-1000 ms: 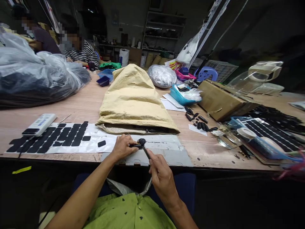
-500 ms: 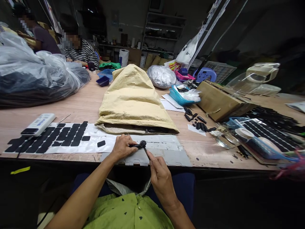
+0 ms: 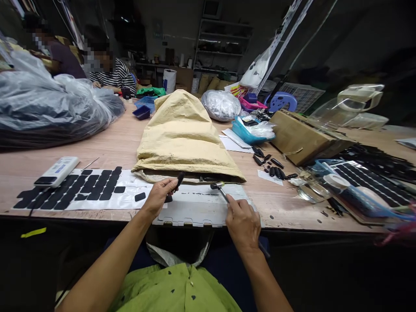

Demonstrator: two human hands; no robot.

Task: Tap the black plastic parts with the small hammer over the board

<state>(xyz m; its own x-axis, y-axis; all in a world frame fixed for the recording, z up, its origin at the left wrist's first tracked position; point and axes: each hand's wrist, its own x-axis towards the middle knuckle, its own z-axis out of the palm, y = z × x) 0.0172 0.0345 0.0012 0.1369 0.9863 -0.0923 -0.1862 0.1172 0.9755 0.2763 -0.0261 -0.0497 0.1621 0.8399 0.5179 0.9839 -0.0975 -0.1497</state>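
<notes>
My left hand [image 3: 158, 196] is closed on a small black elongated piece [image 3: 180, 179] and holds it up in front of the sack's mouth. Another bit of black shows under the fingers, but I cannot tell whether it belongs to the same piece. A small hammer [image 3: 222, 193] with a metal shaft and dark head is gripped in my right hand [image 3: 242, 220]. Its head hovers over or rests on the grey-white board [image 3: 198, 212] at the table's front edge; I cannot tell which. Behind the board lies a yellow woven sack [image 3: 186, 141], its dark mouth facing me.
On the left, a white sheet of black stickers [image 3: 97, 184] lies beside a white device [image 3: 56, 171]. A large plastic bag [image 3: 55, 108] is behind. Several black pieces [image 3: 274, 171], a cardboard box [image 3: 299, 136] and a blue basket [image 3: 248, 132] are on the right. Two people sit far left.
My left hand has lifted the black piece off the board and tilted it upright. My right hand has drawn the hammer away to the right.
</notes>
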